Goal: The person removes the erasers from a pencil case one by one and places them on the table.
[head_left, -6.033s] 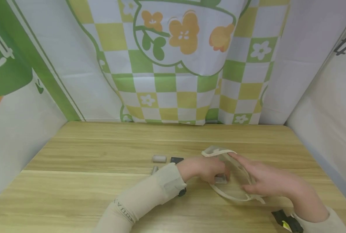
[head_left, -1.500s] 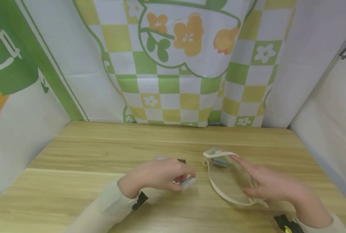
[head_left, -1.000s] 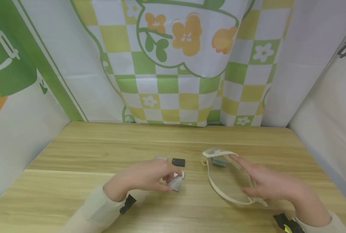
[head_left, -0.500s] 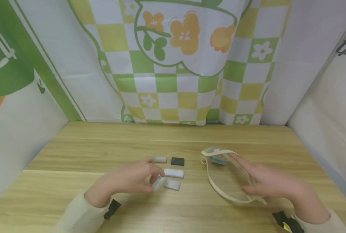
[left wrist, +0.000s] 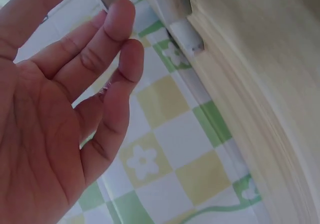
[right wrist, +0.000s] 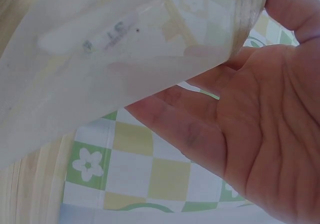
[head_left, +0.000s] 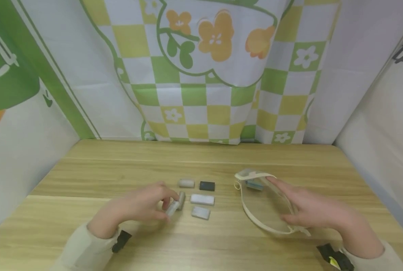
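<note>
My left hand [head_left: 138,205] pinches a small whitish block that looks like an eraser [head_left: 172,208], low over the table and close beside a grey-brown one [head_left: 181,200]. In the left wrist view the fingers [left wrist: 120,21] cover much of what is held. At the right, my right hand [head_left: 318,210] holds the rim of a translucent zip pouch [head_left: 259,222], its mouth spread wide. A bluish block [head_left: 254,184] lies inside the pouch near its far end. The right wrist view shows the pouch's cloudy side [right wrist: 75,83] with the fingers partly behind it.
Between the hands lie a beige eraser-like piece [head_left: 186,183], a black block [head_left: 207,186], a long white block [head_left: 202,199] and a short grey-white block [head_left: 200,212]. A checked curtain [head_left: 194,113] hangs behind the wooden table [head_left: 103,162].
My left hand has come out of the pouch and moved left with a whitish block. A grey-white block now lies below the long white one. The right hand stays on the pouch.
</note>
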Available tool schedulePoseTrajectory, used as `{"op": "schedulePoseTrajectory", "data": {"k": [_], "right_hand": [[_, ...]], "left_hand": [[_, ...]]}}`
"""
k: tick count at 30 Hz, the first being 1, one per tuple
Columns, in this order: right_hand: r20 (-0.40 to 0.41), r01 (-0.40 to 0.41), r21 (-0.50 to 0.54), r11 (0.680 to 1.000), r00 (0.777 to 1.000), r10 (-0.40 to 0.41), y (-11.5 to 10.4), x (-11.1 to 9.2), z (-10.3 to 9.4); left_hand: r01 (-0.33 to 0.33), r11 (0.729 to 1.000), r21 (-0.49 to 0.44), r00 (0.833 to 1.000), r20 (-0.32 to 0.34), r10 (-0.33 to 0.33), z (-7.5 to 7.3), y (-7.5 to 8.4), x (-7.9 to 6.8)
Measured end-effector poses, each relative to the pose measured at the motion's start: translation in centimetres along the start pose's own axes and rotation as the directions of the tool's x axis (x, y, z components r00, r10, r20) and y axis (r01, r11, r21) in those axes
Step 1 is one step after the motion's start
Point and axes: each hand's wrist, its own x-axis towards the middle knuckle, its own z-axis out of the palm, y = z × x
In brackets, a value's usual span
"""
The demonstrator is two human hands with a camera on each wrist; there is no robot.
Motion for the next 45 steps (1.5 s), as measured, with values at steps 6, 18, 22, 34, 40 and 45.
{"op": "schedulePoseTrajectory", "data": {"k": [6,18,22,34,40,45], "right_hand": [[-0.002,-0.011,-0.008,1.0,1.0,0.011,-0.1,-0.1,0.0],[0.003,-0.022,-0.019,1.0,1.0,0.022,-0.3,-0.1,-0.1],[0.006,-0.026,-0.027,0.999,1.0,0.026,-0.4,-0.1,-0.2],[0.009,-0.041,-0.014,0.999,0.999,0.041,-0.4,-0.2,-0.3],[0.004,-0.024,-0.007,1.0,1.0,0.024,-0.2,-0.1,-0.3],[0.003,-0.031,-0.014,0.999,1.0,0.031,-0.3,-0.2,-0.3]], "left_hand": [[0.042,0.999,0.007,0.999,0.004,-0.042,-0.7,-1.0,0.0],[0.121,0.991,-0.048,0.993,0.002,-0.121,-0.2,-3.1,0.7],[0.12,0.991,-0.056,0.993,-0.004,-0.12,0.1,-3.5,0.8],[0.148,0.987,-0.062,0.989,0.016,-0.147,0.5,-4.1,1.2],[0.165,0.985,-0.048,0.986,0.013,-0.165,0.4,-4.1,1.2],[0.185,0.981,-0.051,0.983,0.029,-0.183,0.5,-3.9,1.2]]}}
